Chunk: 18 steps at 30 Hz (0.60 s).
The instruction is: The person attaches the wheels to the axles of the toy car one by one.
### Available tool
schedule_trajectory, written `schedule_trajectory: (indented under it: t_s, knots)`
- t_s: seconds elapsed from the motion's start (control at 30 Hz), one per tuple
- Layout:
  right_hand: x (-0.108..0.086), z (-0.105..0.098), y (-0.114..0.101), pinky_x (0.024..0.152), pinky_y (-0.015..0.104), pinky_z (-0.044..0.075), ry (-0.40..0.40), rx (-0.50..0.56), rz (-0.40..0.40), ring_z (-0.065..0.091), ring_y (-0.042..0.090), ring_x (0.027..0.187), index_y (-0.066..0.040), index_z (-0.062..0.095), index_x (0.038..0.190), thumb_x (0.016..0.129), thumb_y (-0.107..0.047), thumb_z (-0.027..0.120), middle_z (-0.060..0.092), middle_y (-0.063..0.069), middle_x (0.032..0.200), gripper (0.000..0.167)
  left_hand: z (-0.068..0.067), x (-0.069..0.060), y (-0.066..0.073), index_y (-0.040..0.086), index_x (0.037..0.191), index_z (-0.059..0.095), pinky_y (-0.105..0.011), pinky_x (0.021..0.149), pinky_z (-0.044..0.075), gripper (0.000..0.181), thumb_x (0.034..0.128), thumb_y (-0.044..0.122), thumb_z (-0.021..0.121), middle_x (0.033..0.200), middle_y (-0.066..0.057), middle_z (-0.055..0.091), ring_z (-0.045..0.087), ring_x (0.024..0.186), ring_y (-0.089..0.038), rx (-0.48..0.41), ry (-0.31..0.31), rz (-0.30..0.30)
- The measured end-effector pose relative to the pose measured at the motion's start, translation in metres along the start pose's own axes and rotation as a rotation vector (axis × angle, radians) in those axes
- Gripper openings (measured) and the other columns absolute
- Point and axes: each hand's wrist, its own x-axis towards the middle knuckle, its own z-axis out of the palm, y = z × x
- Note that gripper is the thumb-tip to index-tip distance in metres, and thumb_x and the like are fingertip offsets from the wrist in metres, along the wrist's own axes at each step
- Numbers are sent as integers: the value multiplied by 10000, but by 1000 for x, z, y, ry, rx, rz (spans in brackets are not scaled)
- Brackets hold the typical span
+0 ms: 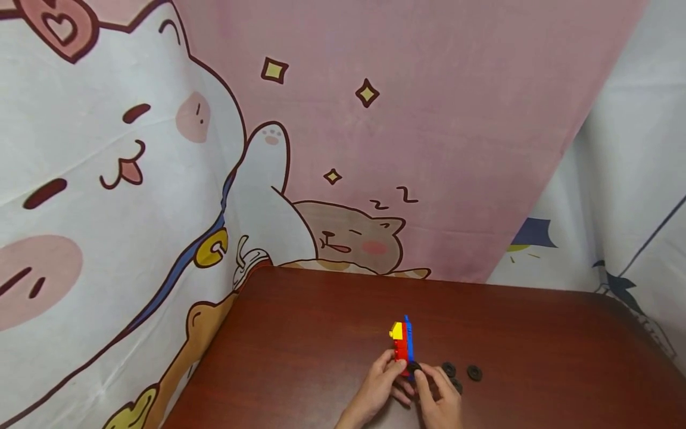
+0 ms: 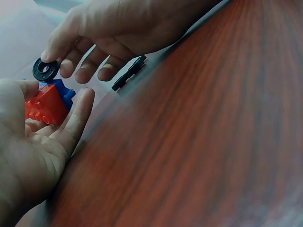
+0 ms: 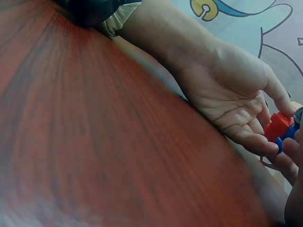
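Observation:
My left hand (image 1: 375, 384) grips a toy built of red, blue and yellow plastic blocks (image 1: 403, 342), thumb on one side and fingers beneath. A yellow block (image 1: 396, 330) sits at its far end. Between thumb and fingertips my right hand (image 1: 440, 398) pinches a black toy wheel (image 2: 53, 73) against the blue side of the toy, at the near end. The left wrist view shows the wheel's round hole and the red studded blocks (image 2: 49, 104). In the right wrist view the left hand (image 3: 232, 90) partly hides the toy.
Loose black wheels lie just right of my right hand: one alone (image 1: 474, 373), and two close together, a farther wheel (image 1: 449, 369) and a nearer wheel (image 1: 456, 385). The brown wooden table (image 1: 300, 333) meets a printed cloth (image 1: 455, 179) at its back edge.

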Motion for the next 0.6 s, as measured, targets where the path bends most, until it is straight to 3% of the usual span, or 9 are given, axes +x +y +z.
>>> schedule_trajectory:
  t_s: [0.13, 0.23, 0.33, 0.47, 0.6]
  knots:
    - [-1, 1, -2, 444, 179, 475, 20, 33, 22, 583, 51, 597, -39, 702, 957, 875, 60, 697, 625, -54, 818, 129, 0, -1, 0, 11, 1251, 535, -273, 528, 593, 324, 1026, 245, 541, 898, -18, 696, 664, 644, -120, -5, -1, 8]
    - [-1, 1, -3, 439, 187, 475, 21, -1, 56, 566, 41, 578, -34, 686, 954, 879, 56, 694, 607, -54, 808, 117, 0, -1, 1, 18, 1209, 559, -266, 530, 591, 295, 1013, 238, 561, 877, -1, 704, 663, 643, -124, 6, -9, -3]
    - [-1, 1, -4, 442, 188, 473, 15, -22, 74, 550, 38, 566, -27, 679, 945, 881, 48, 695, 594, -35, 788, 100, -1, -1, 1, 22, 1194, 568, -325, 545, 608, 280, 1013, 236, 554, 877, -32, 709, 656, 639, -134, 18, -19, 2]
    - [-1, 1, -4, 446, 189, 481, -12, 5, 82, 545, 38, 550, -14, 671, 924, 881, 41, 698, 574, -19, 769, 75, -1, -2, 0, -25, 1208, 548, -581, 612, 570, 315, 1035, 237, 516, 893, -298, 678, 645, 627, -149, 35, -37, 50]
    - [-2, 0, -6, 452, 209, 520, -31, 49, 102, 570, 50, 541, 15, 653, 918, 885, 56, 687, 567, -10, 768, 62, 0, -3, 0, -55, 1187, 537, -681, 654, 499, 345, 1048, 258, 498, 931, -523, 550, 638, 612, -138, 53, -47, 61]
